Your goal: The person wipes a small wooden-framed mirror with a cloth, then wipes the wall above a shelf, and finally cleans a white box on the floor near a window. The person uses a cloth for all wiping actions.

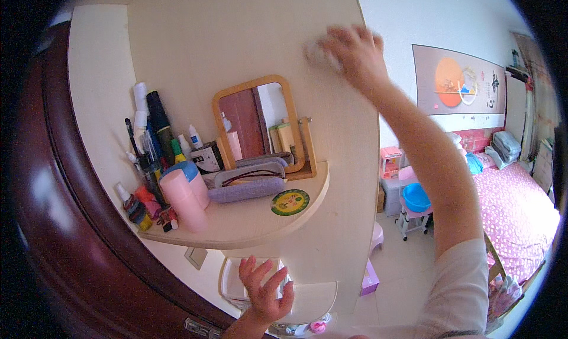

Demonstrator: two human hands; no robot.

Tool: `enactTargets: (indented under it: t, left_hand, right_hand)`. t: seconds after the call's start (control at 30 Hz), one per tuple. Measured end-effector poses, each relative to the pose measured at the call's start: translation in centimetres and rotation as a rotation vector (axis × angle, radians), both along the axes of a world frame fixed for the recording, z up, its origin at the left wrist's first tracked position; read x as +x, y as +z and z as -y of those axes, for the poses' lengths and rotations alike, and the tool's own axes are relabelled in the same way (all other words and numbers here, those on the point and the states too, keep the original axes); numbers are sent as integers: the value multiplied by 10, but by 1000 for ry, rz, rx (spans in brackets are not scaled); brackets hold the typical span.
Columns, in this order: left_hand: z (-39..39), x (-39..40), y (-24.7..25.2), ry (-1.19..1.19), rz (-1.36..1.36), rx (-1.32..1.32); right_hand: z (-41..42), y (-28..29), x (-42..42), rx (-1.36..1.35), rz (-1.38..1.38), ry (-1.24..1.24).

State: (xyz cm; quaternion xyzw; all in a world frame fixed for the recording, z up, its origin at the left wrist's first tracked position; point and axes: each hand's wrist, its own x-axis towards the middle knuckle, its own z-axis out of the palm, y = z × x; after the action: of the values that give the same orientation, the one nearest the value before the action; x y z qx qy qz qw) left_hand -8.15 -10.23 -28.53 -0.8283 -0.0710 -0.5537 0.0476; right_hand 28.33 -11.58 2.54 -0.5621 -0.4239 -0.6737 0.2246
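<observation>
My right hand point(357, 57) is raised at the upper part of a beige wood-grain side panel point(248, 37). Motion blurs it, and under its fingers is a pale, crumpled cloth-like thing point(320, 57) against the panel. Lower down, my left hand point(268, 290) holds nothing, its fingers spread in front of a white bin point(233, 281). Between the hands is a rounded corner shelf point(248, 225). On it stand a wood-framed mirror point(242, 121), an open grey glasses case point(246, 188) with dark-framed glasses, a pink cylindrical bottle point(184, 201) and a round green-and-yellow mat point(290, 202).
Pens, rolls and small bottles point(151, 161) crowd the shelf's left side. A dark red door point(88, 232) borders the left. A lower shelf point(315, 299) lies beneath. Beyond the panel are a blue basin point(416, 197) on a wheeled stand and a pink dotted bed point(510, 219).
</observation>
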Motion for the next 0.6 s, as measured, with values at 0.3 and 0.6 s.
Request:
enactTargets:
  t: [0.3,0.6]
  left_hand:
    - [-22,33,41,123,21,262]
    - [-32,54,50,305,79,442]
  right_hand:
    - [-5,-13,13,77,3,112]
    - [48,-152,34,-337,135,10]
